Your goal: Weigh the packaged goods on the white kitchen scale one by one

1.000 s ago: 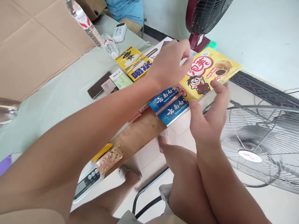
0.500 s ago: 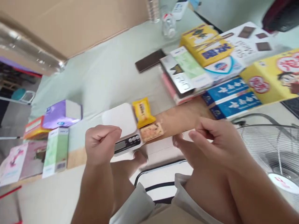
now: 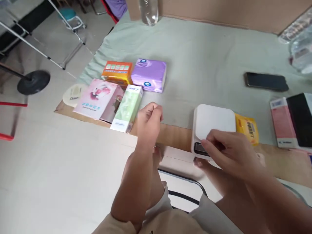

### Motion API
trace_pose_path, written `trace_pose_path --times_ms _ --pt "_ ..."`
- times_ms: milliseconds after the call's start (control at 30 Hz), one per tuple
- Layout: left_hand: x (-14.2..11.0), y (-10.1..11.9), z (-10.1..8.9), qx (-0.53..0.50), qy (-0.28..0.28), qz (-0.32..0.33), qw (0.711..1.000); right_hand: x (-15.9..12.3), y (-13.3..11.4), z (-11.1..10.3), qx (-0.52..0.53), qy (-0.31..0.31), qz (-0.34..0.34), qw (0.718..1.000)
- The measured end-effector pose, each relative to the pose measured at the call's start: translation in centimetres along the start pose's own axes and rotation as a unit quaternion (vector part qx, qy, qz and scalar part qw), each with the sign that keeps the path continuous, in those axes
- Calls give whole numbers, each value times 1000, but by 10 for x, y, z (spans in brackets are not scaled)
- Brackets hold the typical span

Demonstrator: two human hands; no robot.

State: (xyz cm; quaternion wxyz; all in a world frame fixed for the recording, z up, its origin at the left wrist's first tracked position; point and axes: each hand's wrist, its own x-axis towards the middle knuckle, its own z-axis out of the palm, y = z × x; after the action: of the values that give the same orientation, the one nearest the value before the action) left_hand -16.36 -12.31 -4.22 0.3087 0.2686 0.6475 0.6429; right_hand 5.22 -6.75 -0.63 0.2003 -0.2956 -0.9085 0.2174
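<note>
My left hand (image 3: 149, 122) is closed in a fist above the near edge of the table, just right of a green and white box (image 3: 128, 109). Nothing shows in it. My right hand (image 3: 227, 149) is also closed, fingers curled and thumb against them, with no object visible. It hovers over the front of a white kitchen scale (image 3: 214, 118) and hides part of its display panel. Right of the scale lies a yellow packet (image 3: 247, 128). Partly covered by my right wrist is a small, pale patterned item (image 3: 260, 159).
At the left stand a pink box (image 3: 96, 97), an orange pack (image 3: 117, 71), a purple tissue pack (image 3: 149, 75) and a round cream-coloured item (image 3: 74, 94). A dark phone (image 3: 266, 81) lies at the right, near pink and black boxes (image 3: 302, 118). Clear bottles (image 3: 149, 11) stand behind.
The view has swung left, so the boxes on the left show more fully and many on the right have left view. My right hand now covers the scale's front; both hands stay closed.
</note>
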Motion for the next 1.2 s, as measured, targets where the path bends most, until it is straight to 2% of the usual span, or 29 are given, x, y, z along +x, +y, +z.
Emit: trace_pose_path --times_ms 67,133,233,333,433,533,633,767,867,933,967,1000,1067,1100,1200 --pt "14 -9 -8 -68 41 -27 996 41 -3 18 -41 7 -30 999" --pt "29 -15 -11 -127 56 -59 989 84 5 38 -81 23 -68 994" --pt "49 -15 -11 -193 49 -126 972 150 28 68 -121 7 -95 988" --pt "60 -10 -11 -233 37 -187 954 206 50 89 -105 -35 -89 990" --pt "65 -8 -14 -257 29 -202 945 241 60 98 -83 -76 -86 990" --pt "68 -8 -16 -283 32 -196 938 251 57 99 -95 -129 -60 985" --pt "70 -8 -14 -288 32 -200 936 244 46 95 -121 -153 -15 981" --pt "68 -4 -4 -270 9 -201 942 226 33 87 -142 -134 58 979" --pt "63 -5 6 -237 -4 -190 953 202 36 62 -136 -87 71 984" --pt "58 -10 12 -202 -16 -174 964 171 43 32 -136 -15 35 990" --pt "55 -12 14 -184 -31 -161 969 151 48 15 -142 40 15 989" --pt "51 -15 16 -166 -53 -144 974 127 52 -2 -148 85 -8 985" --pt "42 -20 21 -131 -115 -109 979 76 61 -30 -156 126 -39 979" --pt "37 -21 23 -112 -148 -94 978 50 65 -39 -169 148 -26 974" --pt "22 -23 36 -55 -208 -44 975 -10 75 -44 -168 117 -1 979"
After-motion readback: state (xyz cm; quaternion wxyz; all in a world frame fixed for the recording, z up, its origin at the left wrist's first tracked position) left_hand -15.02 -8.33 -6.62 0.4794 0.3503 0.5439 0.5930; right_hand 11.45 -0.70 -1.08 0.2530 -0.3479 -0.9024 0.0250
